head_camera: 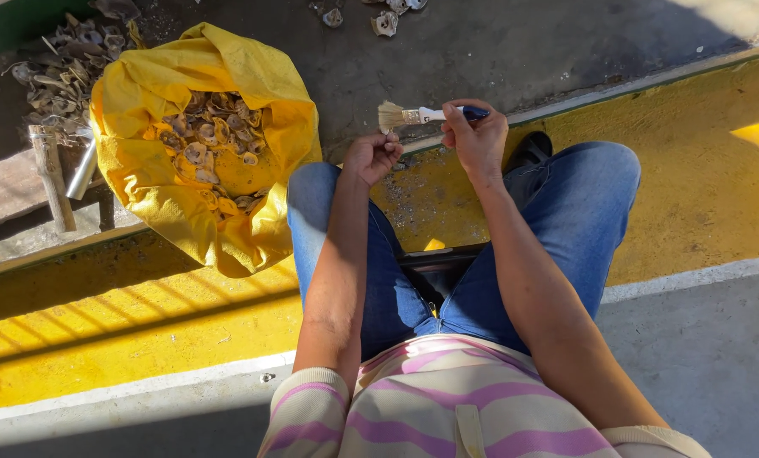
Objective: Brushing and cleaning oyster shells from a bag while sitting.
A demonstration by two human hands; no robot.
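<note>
I sit with both knees in blue jeans (566,212) over a yellow painted floor strip. My right hand (477,140) grips a small paintbrush (413,115) by its blue and white handle, bristles pointing left. My left hand (372,157) is curled shut just below the bristles; whether it holds a small piece I cannot tell. To my left lies an open yellow sack (142,102) with several oyster shells (210,136) inside.
A pile of loose shells (65,59) lies behind the sack on dark concrete. A wooden-handled tool (53,178) and a metal tube (82,174) rest beside it. More shells (385,21) lie at the top. A dark shoe (528,151) shows past my knee.
</note>
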